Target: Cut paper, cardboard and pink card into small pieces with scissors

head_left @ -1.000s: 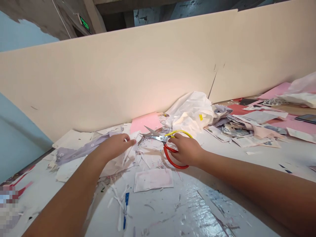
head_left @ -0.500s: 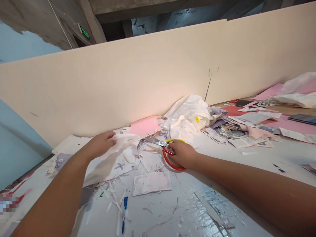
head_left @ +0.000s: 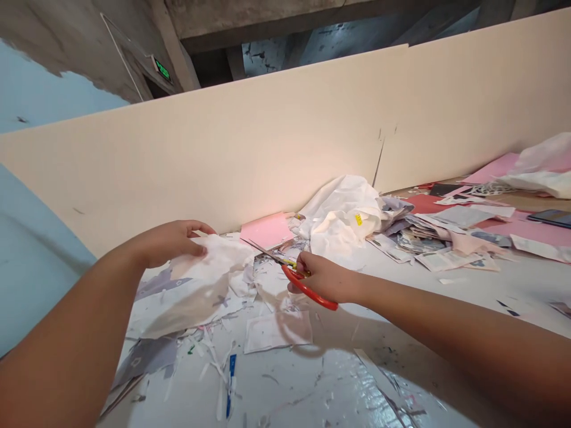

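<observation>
My left hand (head_left: 176, 242) pinches the upper left edge of a thin white sheet (head_left: 213, 257), fabric or paper, and holds it up off the table. My right hand (head_left: 323, 276) grips a pair of scissors (head_left: 307, 289) with red and yellow handles. The blades point up and left, close to the sheet's right edge, and look nearly closed. Under the sheet lie grey-and-white printed pieces (head_left: 154, 356). A small pale rectangular piece (head_left: 279, 331) rests below the scissors, in their shadow. Behind the blades lies a pink sheet (head_left: 267, 230).
A crumpled white cloth (head_left: 343, 217) with a yellow tag leans at the cream partition (head_left: 223, 160). Stacked scraps (head_left: 423, 235) and a dark phone (head_left: 551, 218) lie to the right. Thin offcuts and a blue strip (head_left: 231, 386) litter the white table (head_left: 330, 392).
The scissors have lifted and turned, and their blades look closer together. My left hand has shifted slightly left and up with the sheet. The view has tilted a little.
</observation>
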The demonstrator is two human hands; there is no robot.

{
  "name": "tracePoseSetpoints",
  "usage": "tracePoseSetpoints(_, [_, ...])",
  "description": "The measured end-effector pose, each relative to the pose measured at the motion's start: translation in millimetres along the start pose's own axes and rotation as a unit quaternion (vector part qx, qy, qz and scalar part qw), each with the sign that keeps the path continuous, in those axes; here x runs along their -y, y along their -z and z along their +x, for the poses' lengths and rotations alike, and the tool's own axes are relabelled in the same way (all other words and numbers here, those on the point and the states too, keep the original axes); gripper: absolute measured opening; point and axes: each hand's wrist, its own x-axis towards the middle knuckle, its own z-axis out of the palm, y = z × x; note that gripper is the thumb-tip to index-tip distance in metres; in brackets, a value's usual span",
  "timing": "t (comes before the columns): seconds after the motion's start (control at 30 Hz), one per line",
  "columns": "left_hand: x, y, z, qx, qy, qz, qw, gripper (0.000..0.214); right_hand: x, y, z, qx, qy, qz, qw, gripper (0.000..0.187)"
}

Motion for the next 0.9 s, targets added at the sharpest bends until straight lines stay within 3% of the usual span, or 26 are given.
tracePoseSetpoints(0.07, [7.6,-1.9,-6.0,0.082,0.026,-0.088,0.992,0.048,3.9,-3.4,-1.3,0.042,-0.024,0.128,0.991,0.037])
tracePoseSetpoints(0.13, [13.8,-3.7,-12.8,0.104,0.02,-0.139,0.985,0.048,6.2,-9.0,0.6,0.052,-0.019,0.219,0.974,0.04])
tracePoseSetpoints(0.2, [14.5,-5.5,-19.5,0.116,0.005,-0.126,0.985,0.047,9.9,-15.8,5.7,0.047,0.011,0.285,0.957,0.039])
tracePoseSetpoints(0.4, [-18.7,-16.7,-32.9,0.163,-0.055,-0.016,0.985,0.038,42.3,-29.8,30.3,0.032,0.123,0.376,0.918,0.058])
tracePoseSetpoints(0.5, [-32.0,-22.2,-34.7,0.17,-0.072,-0.001,0.983,0.034,57.2,-33.7,42.8,0.057,0.128,0.345,0.928,0.061])
tracePoseSetpoints(0.57, [-32.9,-23.3,-33.5,0.134,-0.079,0.013,0.988,0.032,60.0,-36.7,51.0,0.059,0.117,0.292,0.947,0.06])
tracePoseSetpoints(0.67, [-26.6,-22.5,-28.8,0.032,-0.068,0.03,0.997,0.032,57.1,-39.9,62.7,0.035,0.101,0.249,0.963,0.059])
tracePoseSetpoints(0.77, [-18.9,-22.2,-24.0,-0.077,-0.086,-0.019,0.993,0.039,57.1,-34.4,72.4,-0.008,0.098,0.268,0.958,0.054])
tracePoseSetpoints(0.9, [-4.3,-27.6,-19.9,-0.205,-0.132,-0.031,0.969,0.042,68.6,-5.9,81.6,-0.077,0.117,0.323,0.936,0.048])
